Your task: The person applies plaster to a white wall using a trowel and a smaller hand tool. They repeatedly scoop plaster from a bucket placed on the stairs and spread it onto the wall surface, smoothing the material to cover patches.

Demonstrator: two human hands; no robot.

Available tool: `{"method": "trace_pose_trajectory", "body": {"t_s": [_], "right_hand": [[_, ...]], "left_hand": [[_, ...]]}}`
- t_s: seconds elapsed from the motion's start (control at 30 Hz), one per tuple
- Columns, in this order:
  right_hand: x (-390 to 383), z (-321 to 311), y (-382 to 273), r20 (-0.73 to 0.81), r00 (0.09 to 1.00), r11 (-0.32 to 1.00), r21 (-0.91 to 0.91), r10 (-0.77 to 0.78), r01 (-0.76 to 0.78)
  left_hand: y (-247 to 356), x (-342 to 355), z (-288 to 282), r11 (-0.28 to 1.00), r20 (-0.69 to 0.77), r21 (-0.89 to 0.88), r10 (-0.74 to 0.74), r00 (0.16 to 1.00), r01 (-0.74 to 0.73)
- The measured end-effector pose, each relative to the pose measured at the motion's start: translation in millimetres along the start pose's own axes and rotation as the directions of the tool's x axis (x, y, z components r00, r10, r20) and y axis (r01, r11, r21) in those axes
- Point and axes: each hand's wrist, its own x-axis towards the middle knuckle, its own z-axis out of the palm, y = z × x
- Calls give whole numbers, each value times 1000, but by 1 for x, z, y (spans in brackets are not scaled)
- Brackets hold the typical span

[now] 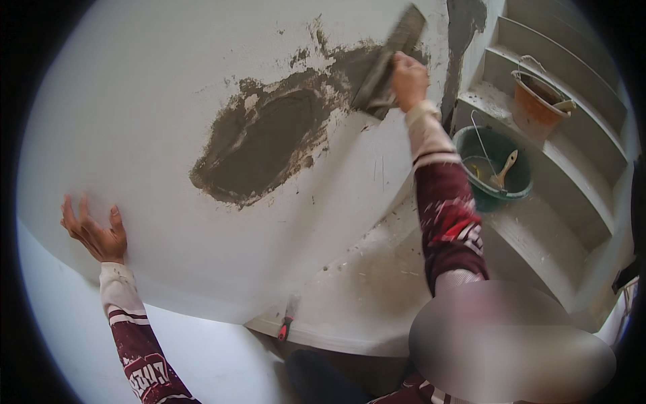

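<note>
My right hand [409,82] is closed around the handle of a plastering trowel [402,34], slightly smeared by motion. Its long blade lies tilted against the white wall [155,87], at the upper right end of a patch of grey-brown mortar [269,145]. The patch is smooth and darker in its middle, rough and streaky at its rim. Off to the left, my left hand [97,232] rests on the wall with its fingers spread, holding nothing. Below the patch, a scraper [288,320] with a red and black handle lies at the edge of the landing.
Curved steps [525,232] rise on the right. A green bucket [521,185] holding a paintbrush [503,172] stands just past my right forearm. Higher up sits an orange bucket [531,114] with a tool handle sticking out. Crumbs dot the landing [377,296]. A blurred oval hides the lower right.
</note>
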Motion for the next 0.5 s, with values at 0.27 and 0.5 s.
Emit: {"method": "trace_pose_trajectory", "body": {"t_s": [0.27,0.5], "right_hand": [[-89,-1,101,33,986,985,-46,166,-165],[-104,14,69,66,985,986,27,160,-162]], "left_hand": [[2,-8,1,1000,19,-8,-14,1000,14],[9,2,2,1000,34,21,-2,999,2]]}}
